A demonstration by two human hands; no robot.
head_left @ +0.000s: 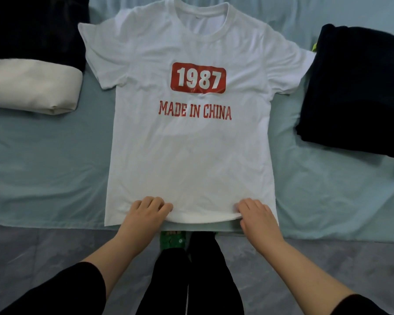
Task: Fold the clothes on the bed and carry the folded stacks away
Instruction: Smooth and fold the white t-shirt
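Two black-clad legs [203,280] stand nearest, on a grey floor [55,258], with one green slipper [172,239] showing at the bed's edge.

Item 1: left hand [146,214], fingers curled down onto the near hem of the white T-shirt [191,160], gripping it left of centre.

Item 2: right hand [258,215], fingers curled over the same hem right of centre, thumb below the edge, pinching the cloth.

Item 3: white T-shirt, spread flat and front-up along the middle of the bed [43,167], hem toward the person, collar at the far end, both short sleeves out to the sides. Red print reads "1987" over "MADE IN CHINA".

Item 4: bed, covered in a pale blue-green sheet, bearing all the clothing listed.

Item 5: folded cream garment [30,87], left of the shirt, just beside its sleeve.

Item 6: black folded stack [355,94], right of the shirt, touching its other sleeve; a yellow-green scrap [314,47] peeks out at its far corner.

Item 7: black folded garment [37,30], far left, behind the cream one and touching it.
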